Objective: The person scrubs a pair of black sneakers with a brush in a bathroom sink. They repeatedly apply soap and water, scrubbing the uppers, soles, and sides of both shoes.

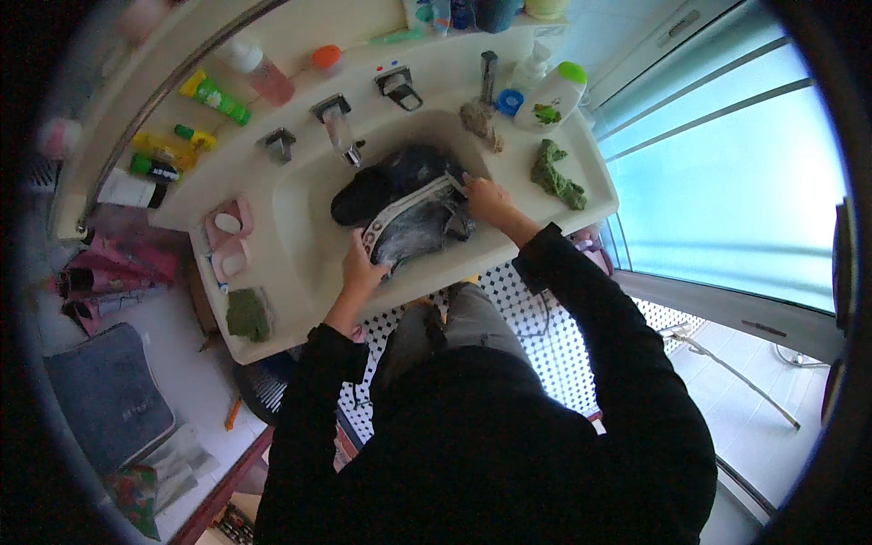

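Note:
In the white washbasin [293, 272] lies a soaked dark shoe [422, 228] with a pale sole edge and whitish suds on its side. My left hand [362, 272] grips its left end, beside the round marks on the pale edge. At the other end, my right hand [489, 201] holds the pale strip between thumb and fingers. Behind it, a second dark item [395, 174], apparently another shoe, rests against the basin's back wall. The chrome faucet [340, 133] reaches over the basin. Whether water runs cannot be told.
A green scouring pad [248, 315] and a pink soap dish [228, 235] sit on the left rim. On the right rim are a crumpled green cloth [558, 176], a white bottle with green cap [555, 95] and a brush [481, 116]. A frosted shower door [722, 184] stands at right.

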`<move>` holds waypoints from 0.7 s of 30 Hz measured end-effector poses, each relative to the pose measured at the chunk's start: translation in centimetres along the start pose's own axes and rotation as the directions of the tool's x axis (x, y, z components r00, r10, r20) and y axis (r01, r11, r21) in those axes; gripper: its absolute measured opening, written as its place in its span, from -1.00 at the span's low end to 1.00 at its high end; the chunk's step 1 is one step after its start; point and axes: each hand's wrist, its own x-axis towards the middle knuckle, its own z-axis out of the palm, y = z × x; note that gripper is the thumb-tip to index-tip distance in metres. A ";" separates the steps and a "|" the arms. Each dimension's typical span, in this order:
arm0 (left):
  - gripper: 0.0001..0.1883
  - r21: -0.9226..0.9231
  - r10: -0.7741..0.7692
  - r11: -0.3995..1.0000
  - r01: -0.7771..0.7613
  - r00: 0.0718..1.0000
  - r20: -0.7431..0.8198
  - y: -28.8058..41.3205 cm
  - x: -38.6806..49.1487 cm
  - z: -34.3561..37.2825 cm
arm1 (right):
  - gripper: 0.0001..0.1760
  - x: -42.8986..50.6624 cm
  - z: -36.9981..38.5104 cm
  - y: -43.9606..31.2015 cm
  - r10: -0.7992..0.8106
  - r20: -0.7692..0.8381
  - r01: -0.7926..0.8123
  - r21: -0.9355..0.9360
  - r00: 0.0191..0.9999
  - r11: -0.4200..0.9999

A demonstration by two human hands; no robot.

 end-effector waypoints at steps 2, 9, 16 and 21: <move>-0.14 -0.038 -0.066 0.997 0.065 0.997 -0.043 -0.7 0.0 -0.5 | -0.51 0.1 -0.5 0.9 0.047 -0.025 -0.046 0.040 0.999 0.998; 0.01 -0.702 -0.279 0.627 0.339 0.938 0.204 -4.4 -0.8 -5.4 | -0.15 -0.4 -2.2 0.3 -0.118 -0.538 0.389 0.424 0.835 0.818; 0.01 -0.713 -0.116 0.635 0.298 0.949 0.293 -3.1 -0.9 -7.0 | -0.08 -1.6 -4.9 -4.1 0.074 -0.094 0.064 0.941 0.993 0.332; -0.15 -0.599 -0.148 0.772 0.212 0.977 0.155 -0.9 1.6 -5.8 | -0.03 -3.5 -4.0 -6.6 0.296 -0.061 -0.070 0.908 0.953 0.413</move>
